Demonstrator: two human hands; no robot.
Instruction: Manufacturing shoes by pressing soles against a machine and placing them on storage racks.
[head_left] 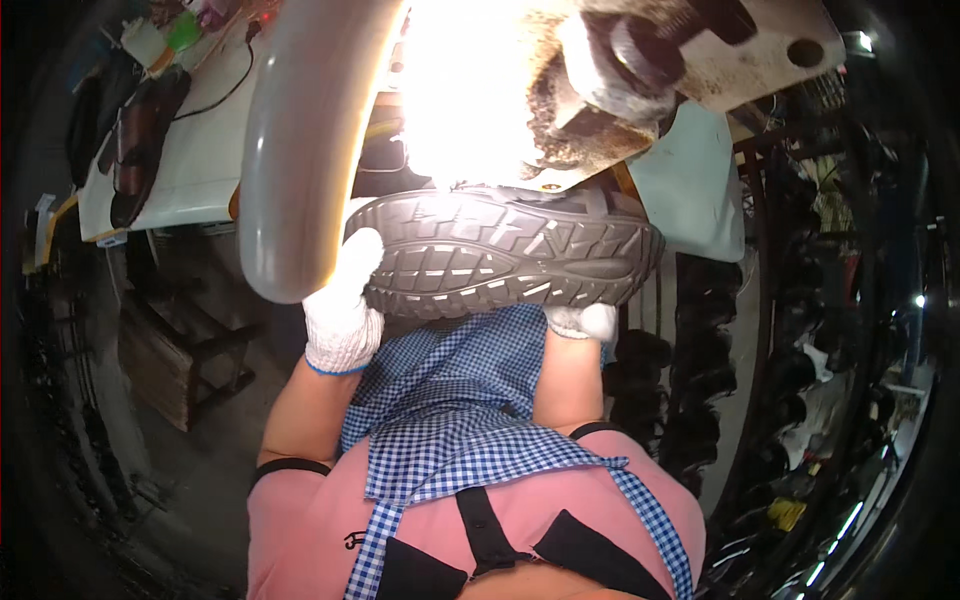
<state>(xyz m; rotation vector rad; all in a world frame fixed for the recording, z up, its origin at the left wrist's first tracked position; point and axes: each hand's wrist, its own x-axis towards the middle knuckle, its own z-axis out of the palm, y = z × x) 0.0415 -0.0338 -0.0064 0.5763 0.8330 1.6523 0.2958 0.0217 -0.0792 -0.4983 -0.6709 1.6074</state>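
Observation:
A dark shoe [500, 255] lies sideways across the middle of the view, its brown-grey treaded sole facing up toward me. My left hand [345, 300], in a white knitted glove with a blue cuff edge, grips the shoe's left end, thumb on the sole. At the other end my right hand [583, 320], also gloved in white, holds the lower edge from beneath; most of its fingers are hidden behind the shoe. The sole's far edge is right below the metal head of a machine [600, 90], where a bright glare hides the detail.
A thick rounded grey machine part [300, 160] hangs close beside my left hand. Behind it is a white worktable [215, 150] with a dark shoe piece [140, 150] and a cable. A wooden stool [165, 360] stands at left; racks of dark shoes [700, 370] line the right.

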